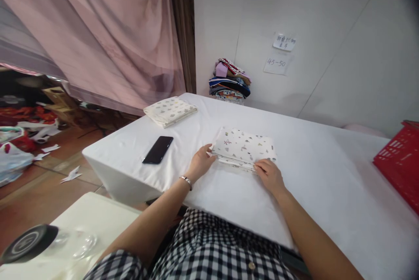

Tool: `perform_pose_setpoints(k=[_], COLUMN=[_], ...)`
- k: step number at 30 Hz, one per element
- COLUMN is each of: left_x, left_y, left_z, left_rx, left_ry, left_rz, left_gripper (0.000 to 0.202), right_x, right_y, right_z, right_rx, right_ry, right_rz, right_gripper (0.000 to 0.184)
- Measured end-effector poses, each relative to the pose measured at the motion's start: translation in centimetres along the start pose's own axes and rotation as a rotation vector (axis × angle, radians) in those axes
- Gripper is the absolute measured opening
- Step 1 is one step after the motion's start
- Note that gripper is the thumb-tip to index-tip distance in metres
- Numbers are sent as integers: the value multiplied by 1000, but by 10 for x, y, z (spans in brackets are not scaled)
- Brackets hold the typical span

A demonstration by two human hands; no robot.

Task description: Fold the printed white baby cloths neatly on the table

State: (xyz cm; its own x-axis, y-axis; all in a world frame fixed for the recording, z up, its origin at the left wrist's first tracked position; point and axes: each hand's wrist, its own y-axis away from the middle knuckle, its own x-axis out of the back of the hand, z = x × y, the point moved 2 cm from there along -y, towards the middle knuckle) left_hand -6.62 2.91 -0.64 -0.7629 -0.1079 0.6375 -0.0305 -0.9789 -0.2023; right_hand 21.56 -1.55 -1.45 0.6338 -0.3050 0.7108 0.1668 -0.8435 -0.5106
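A white cloth with small grey and brown prints lies folded into a layered rectangle on the white-covered table. At its left edge, my left hand grips the near left corner between thumb and fingers. My right hand pinches the front edge near the right corner. Another folded cloth, cream with grey prints, rests flat toward the table's far left corner. Between that cloth and my left forearm lies a black phone, screen up.
A red plastic basket stands at the right edge. Folded clothes are piled behind the table by the wall. Pink curtains hang at the left. A clear jar with a black lid is on a cream surface at lower left.
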Motion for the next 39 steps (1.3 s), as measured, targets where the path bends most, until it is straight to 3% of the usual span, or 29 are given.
perform_pose_setpoints(k=[6, 13, 22, 26, 30, 34, 39], left_x=[-13, -21, -8, -3, -3, -6, -7], left_y=[-1, -6, 3, -3, -10, -14, -18], left_z=[-3, -14, 1, 4, 5, 5, 7], left_rx=[171, 195, 181, 129, 119, 196, 249], left_ry=[202, 335, 161, 79, 50, 90, 66], left_rz=[9, 59, 120, 157, 153, 85, 33], left_gripper=[41, 39, 21, 26, 24, 29, 43], right_x=[0, 1, 0, 15, 41, 53, 49], right_y=[1, 2, 5, 4, 7, 15, 16], right_z=[1, 2, 1, 7, 28, 41, 41], right_rx=[-46, -23, -88, -104, -348, -619, -685], right_ry=[-51, -39, -102, -84, 72, 192, 165], right_rz=[10, 8, 41, 211, 322, 186, 37], right_gripper=[23, 22, 19, 20, 25, 40, 46])
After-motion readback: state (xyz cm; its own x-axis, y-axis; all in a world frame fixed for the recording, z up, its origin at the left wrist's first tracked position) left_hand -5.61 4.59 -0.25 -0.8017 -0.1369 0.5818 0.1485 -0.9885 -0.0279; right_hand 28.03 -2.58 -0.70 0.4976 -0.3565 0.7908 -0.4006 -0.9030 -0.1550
